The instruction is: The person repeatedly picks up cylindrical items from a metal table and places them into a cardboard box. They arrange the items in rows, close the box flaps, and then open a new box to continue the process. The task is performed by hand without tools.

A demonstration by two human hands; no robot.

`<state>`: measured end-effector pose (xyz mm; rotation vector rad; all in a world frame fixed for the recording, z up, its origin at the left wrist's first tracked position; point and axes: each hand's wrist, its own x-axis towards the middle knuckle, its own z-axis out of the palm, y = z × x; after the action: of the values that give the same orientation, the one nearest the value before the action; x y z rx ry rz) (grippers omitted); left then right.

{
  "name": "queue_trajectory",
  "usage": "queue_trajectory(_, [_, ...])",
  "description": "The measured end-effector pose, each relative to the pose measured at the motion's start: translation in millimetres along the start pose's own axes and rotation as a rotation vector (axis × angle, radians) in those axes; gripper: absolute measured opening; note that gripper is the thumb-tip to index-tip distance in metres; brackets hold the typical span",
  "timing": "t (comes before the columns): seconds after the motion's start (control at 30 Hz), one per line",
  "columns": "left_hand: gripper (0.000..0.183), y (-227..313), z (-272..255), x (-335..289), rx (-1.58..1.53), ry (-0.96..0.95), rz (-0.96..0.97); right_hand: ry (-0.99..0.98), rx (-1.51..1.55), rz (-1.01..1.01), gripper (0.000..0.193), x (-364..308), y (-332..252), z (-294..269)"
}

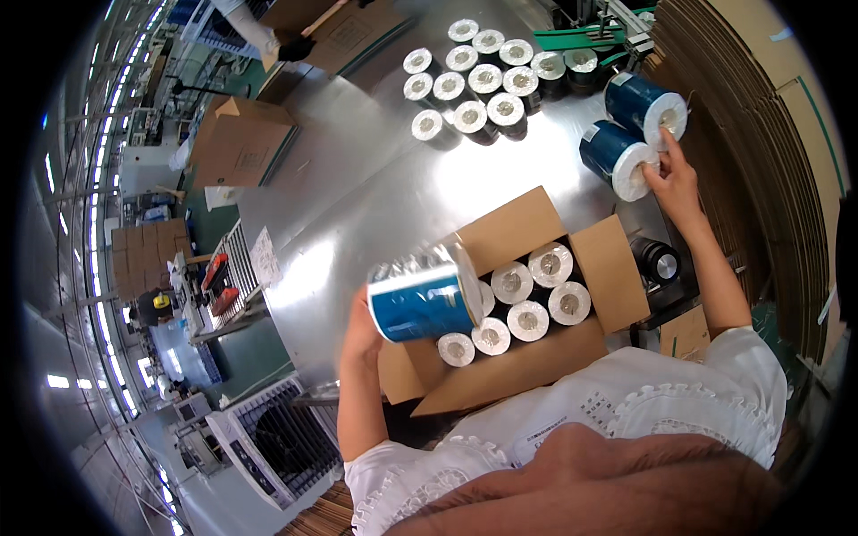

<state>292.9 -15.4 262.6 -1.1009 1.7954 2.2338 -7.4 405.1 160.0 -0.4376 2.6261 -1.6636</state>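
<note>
My left hand (360, 329) is closed around a blue-and-white cylindrical roll (424, 306) in clear, crinkled plastic, held on its side over the left end of an open cardboard box (617, 277). Inside the box several similar rolls (528, 320) stand upright, their white round ends up. At the right, my right hand (677, 185) has fingertips pressed to the white ends of two blue rolls, a nearer roll (612, 154) and a farther roll (639, 103). Both lie tilted, ends toward me. Whether the fingertips enter their centres is hard to see.
More upright rolls (483, 80) stand grouped on the metal table (331, 179). A green-edged machine part (581, 37) is at the far right, with stacked flat cardboard (760, 152) along the right side. Another cardboard box (241, 143) and a co-worker's gloved hand (295, 47) are far left.
</note>
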Motion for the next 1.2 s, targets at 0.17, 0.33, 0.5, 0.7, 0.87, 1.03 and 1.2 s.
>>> queue_trajectory(0.17, [0.032,-73,6,-78,0.760,-0.040,0.089,-0.527,-0.110,-0.455,0.068,-71,-107,21])
queue_trajectory(0.33, [0.035,-76,10,-92,1.809,-0.058,0.566,-1.384,-0.287,-0.328,0.064,-161,-147,89])
queue_trajectory(0.5, [0.032,-109,-8,-87,1.778,-0.127,0.503,-1.369,-0.239,-0.362,0.049,-191,-153,184])
queue_trajectory(0.7, [0.028,-76,-21,-61,1.544,-0.370,0.187,-1.383,-0.120,-0.382,0.070,-199,-146,212])
queue_trajectory(0.87, [0.048,-58,3,-15,1.458,0.103,0.712,-0.917,0.269,-0.273,0.031,-113,-115,187])
queue_trajectory(1.03, [0.060,-99,-14,7,1.447,0.080,0.632,-0.177,-0.042,0.019,0.025,46,17,161])
queue_trajectory(1.2, [0.061,-98,-15,21,1.390,0.039,0.680,-0.146,-0.423,0.603,0.067,144,189,143])
